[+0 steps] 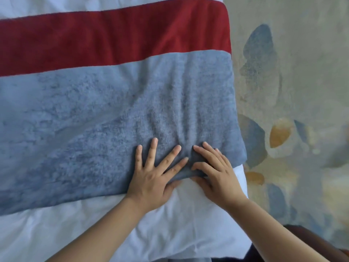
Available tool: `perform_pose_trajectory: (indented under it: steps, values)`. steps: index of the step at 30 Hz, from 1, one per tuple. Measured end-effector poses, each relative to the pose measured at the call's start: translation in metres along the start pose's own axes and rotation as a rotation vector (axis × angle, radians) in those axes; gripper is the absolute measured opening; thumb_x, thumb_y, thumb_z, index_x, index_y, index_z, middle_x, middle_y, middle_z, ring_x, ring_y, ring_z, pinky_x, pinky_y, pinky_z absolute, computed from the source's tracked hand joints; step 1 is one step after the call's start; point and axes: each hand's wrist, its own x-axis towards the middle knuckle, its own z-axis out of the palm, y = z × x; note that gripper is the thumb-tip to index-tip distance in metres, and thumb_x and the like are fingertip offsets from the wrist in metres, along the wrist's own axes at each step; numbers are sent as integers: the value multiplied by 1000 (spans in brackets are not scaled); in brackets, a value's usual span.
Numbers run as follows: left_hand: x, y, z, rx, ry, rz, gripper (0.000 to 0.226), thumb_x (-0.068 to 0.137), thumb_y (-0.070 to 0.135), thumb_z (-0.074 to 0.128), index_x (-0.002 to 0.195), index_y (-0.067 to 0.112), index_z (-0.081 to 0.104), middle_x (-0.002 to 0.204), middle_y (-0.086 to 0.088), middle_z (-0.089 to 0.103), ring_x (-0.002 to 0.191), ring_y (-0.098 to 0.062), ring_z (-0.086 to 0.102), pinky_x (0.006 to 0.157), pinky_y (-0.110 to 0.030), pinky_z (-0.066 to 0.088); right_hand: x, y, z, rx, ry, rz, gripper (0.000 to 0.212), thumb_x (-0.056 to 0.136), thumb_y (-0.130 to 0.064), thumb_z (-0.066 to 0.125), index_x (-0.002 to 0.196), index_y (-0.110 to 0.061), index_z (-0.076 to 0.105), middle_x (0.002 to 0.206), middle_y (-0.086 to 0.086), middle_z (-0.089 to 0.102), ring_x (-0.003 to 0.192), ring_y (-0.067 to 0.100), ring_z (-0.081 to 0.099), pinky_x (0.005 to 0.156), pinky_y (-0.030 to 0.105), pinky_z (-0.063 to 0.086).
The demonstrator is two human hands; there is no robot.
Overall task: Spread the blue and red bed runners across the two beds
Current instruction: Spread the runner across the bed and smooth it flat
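The blue runner (98, 118) lies across the white bed (75, 229), with the red runner (105, 36) flat beside it on its far side. Both reach the bed's right edge. My left hand (153, 178) presses on the blue runner's near edge, fingers straight and spread, thumb at the hem. My right hand (215, 174) is just to the right of it, and its index finger and thumb pinch a small fold of that same edge. Creases fan out in the blue fabric above both hands.
To the right of the bed is a patterned carpet (294, 91) with blue and orange shapes. A dark brown object (309, 241) shows at the bottom right corner, and a dark strip lies under the bed's near right corner.
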Motion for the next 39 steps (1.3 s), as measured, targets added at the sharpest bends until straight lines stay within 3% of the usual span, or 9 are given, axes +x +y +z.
perform_pose_trajectory:
  steps: [2, 4, 8, 13, 16, 21, 26, 34, 39]
  values:
    - [2, 1, 1, 0, 0, -19, 56, 102, 56, 43, 156, 40, 38, 168, 9, 25, 151, -55, 15, 110, -82, 14, 1, -1, -1, -24, 74, 31, 6, 94, -25, 70, 97, -19, 72, 124, -2, 65, 122, 26, 58, 95, 40, 46]
    - [-4, 7, 2, -24, 27, -7, 52, 103, 52, 41, 154, 41, 40, 168, 10, 25, 151, -55, 14, 109, -83, 13, -4, -8, -3, -65, 89, 67, 14, 98, -27, 61, 89, -20, 69, 93, -6, 63, 88, 24, 58, 74, 38, 43]
    - [-25, 25, 4, -65, 20, 42, 50, 103, 48, 42, 152, 40, 44, 168, 12, 23, 152, -53, 15, 107, -84, 18, -42, -11, -1, -140, 2, 2, 22, 96, -20, 51, 77, -20, 63, 72, -6, 54, 75, 26, 55, 83, 28, 38]
    - [-28, 28, 8, -77, -33, 24, 53, 103, 54, 41, 155, 42, 38, 170, 12, 19, 152, -50, 15, 110, -82, 18, -72, -13, -1, -171, -23, 43, 17, 93, -22, 56, 95, -18, 72, 93, 0, 62, 87, 31, 61, 83, 36, 46]
    - [-28, 23, 5, -77, -68, 27, 61, 103, 61, 33, 160, 40, 27, 171, 8, 13, 154, -46, 15, 113, -77, 15, -51, -22, -4, -143, 43, 71, 29, 94, -21, 56, 116, -12, 73, 121, 9, 63, 111, 35, 59, 100, 39, 44]
    - [-29, -21, -10, -102, -39, -201, 58, 105, 56, 26, 160, 38, 29, 171, 4, 16, 158, -27, 14, 116, -76, 10, 14, -45, 7, -168, 3, 98, 46, 98, -32, 48, 142, -22, 59, 162, 5, 37, 152, 28, 28, 113, 50, 31]
    - [-33, -99, -22, -60, 13, -420, 61, 101, 55, 43, 159, 39, 30, 171, 5, 17, 157, -20, 17, 118, -70, 13, 85, -69, 35, -259, -107, 20, 57, 102, -41, 41, 157, -25, 37, 169, 5, 17, 156, 30, 12, 121, 53, 23]
    - [-46, -152, -17, -128, 128, -377, 60, 102, 49, 41, 159, 35, 31, 171, 10, 13, 158, -13, 11, 116, -73, 15, 169, -144, 108, -365, -53, 109, 60, 102, -39, 30, 159, -20, 30, 169, 5, 15, 157, 29, 3, 125, 48, 9]
    - [-90, -248, -21, -179, 187, -353, 60, 102, 53, 42, 159, 36, 32, 171, 6, 16, 158, -14, 13, 125, -52, 18, 212, -204, 152, -414, -27, 170, 66, 102, -47, 26, 162, -21, 20, 171, 0, 7, 157, 26, -5, 125, 46, 0]
